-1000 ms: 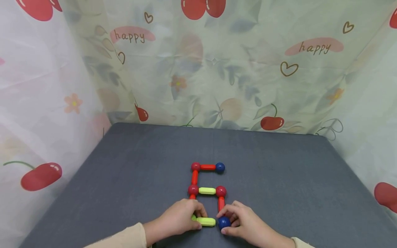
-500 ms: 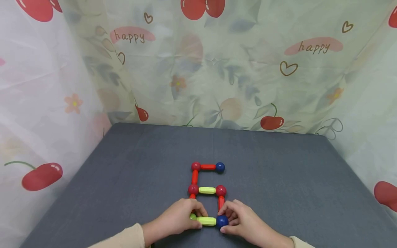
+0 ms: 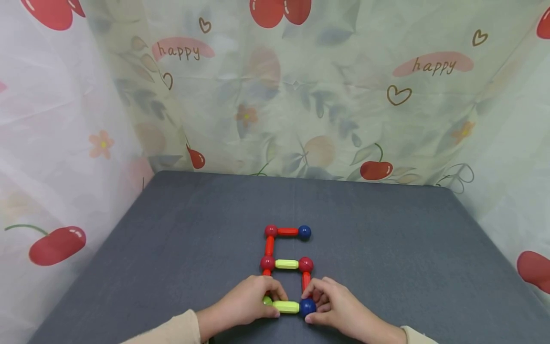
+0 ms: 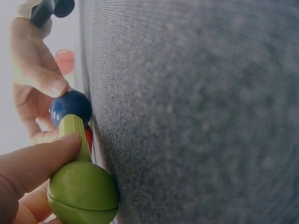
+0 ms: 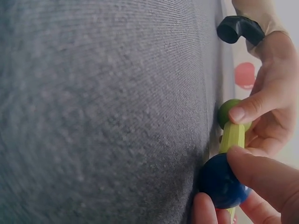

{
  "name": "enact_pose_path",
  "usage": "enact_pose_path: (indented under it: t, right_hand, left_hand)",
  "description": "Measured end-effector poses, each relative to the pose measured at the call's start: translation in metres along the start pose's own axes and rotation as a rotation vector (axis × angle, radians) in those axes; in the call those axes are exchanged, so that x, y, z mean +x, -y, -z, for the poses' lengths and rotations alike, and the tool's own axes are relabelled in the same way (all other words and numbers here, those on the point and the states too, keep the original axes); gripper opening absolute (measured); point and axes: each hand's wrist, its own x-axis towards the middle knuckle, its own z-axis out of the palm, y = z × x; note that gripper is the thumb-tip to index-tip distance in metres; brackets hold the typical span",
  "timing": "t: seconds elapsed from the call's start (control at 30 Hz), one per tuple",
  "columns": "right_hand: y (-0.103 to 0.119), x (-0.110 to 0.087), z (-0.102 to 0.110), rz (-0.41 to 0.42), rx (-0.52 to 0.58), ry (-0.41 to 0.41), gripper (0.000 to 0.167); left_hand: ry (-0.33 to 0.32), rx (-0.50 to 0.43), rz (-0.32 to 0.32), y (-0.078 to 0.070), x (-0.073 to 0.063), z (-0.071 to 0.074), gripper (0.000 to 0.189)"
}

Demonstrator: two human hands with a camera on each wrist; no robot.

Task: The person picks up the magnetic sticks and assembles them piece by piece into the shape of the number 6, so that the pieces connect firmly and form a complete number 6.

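On the dark table lies a figure of rods and balls shaped like a 6. At its bottom, my left hand [image 3: 253, 298] grips the left end of a yellow-green rod [image 3: 287, 307] beside a green ball [image 4: 84, 192]. My right hand [image 3: 339, 306] holds a blue ball [image 3: 307, 307] between thumb and fingers. That ball touches the rod's right end. A red rod [image 3: 306, 283] runs from the blue ball up to a red ball [image 3: 306, 264]. The red rod at lower left [image 3: 267, 273] is mostly hidden behind my left hand.
Farther up, the figure has a yellow-green rod [image 3: 286, 263], a red ball [image 3: 268, 263], another red ball [image 3: 271, 231], a red rod [image 3: 288, 232] and a second blue ball [image 3: 304, 232]. The dark cloth-covered table [image 3: 193, 229] reaches back to a printed curtain [image 3: 292, 95].
My right hand has moved the blue ball slightly left, closing the small gap to the yellow-green rod. The left hand has barely moved.
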Motion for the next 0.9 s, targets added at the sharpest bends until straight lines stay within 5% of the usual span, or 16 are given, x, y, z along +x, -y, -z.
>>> enact_pose_path:
  t: [0.9]
  right_hand:
    - [0.002, 0.027, 0.016, -0.122, 0.242, 0.030, 0.019]
  left_hand:
    - [-0.005, -0.009, -0.026, 0.002, 0.000, 0.000, 0.018]
